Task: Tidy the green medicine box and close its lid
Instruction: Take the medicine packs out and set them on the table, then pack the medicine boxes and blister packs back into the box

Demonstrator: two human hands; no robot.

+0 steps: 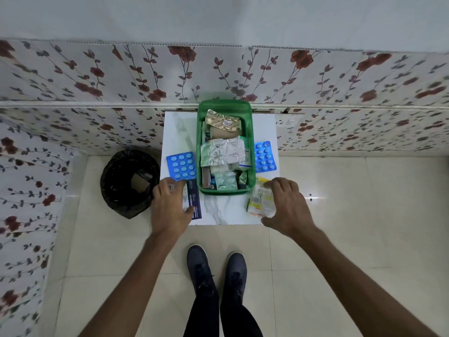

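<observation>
Two dark shoes are seen on the pale tiled floor, below a small white marble-patterned table set against a floral wall. At the table's near-left corner the left hand is laid over a dark blue card packet, fingers curled at its edges; whether it is truly gripped cannot be told. At the near-right corner the right hand is pressed on a crinkled clear sachet printed yellow and green, thumb and fingers closing around it.

Between and just beyond both hands stands the green medicine box, a rigid plastic tub whose long axis runs from the near edge to the far edge. Both hands are about equally near its front wall. It is heaped with foil blister strips, a tan roll and small cartons; no lid can be made out with certainty.

Glossy blue blister sheets are left flat on either side: one blue sheet by the left edge, another blue strip by the right edge. A black-lined bin is placed on the floor, left of the table. Loose packs are judged not yet gathered in.
</observation>
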